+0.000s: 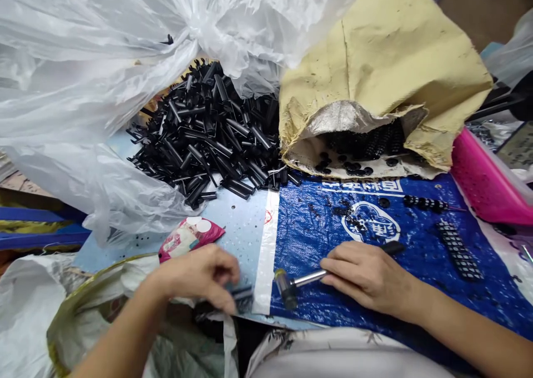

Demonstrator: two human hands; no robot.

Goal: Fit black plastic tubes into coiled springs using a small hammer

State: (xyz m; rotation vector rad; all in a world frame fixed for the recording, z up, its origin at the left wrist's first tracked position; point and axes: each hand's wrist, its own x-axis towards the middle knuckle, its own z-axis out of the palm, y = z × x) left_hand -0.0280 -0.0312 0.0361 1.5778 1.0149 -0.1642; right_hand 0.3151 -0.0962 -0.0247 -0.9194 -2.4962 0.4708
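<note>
My right hand (366, 275) is wrapped round the handle of a small mallet (308, 278), whose head points left over the blue sheet. At the near table edge my left hand (200, 275) is slightly blurred, its thumb and fingers apart. A blurred black plastic piece (244, 293) is by its thumb; whether they touch is unclear. Below the left hand gapes a white sack (191, 344) with a yellow rim. Beyond it lies a pink and white packet (191, 236).
A heap of black plastic parts (220, 134) spills from a clear plastic bag (83, 78). Black discs (358, 170) lie in the mouth of a yellow sack (387, 50). On the blue sheet (308, 217) is a black block with white characters (460, 250). A pink bin (487, 178) stands right.
</note>
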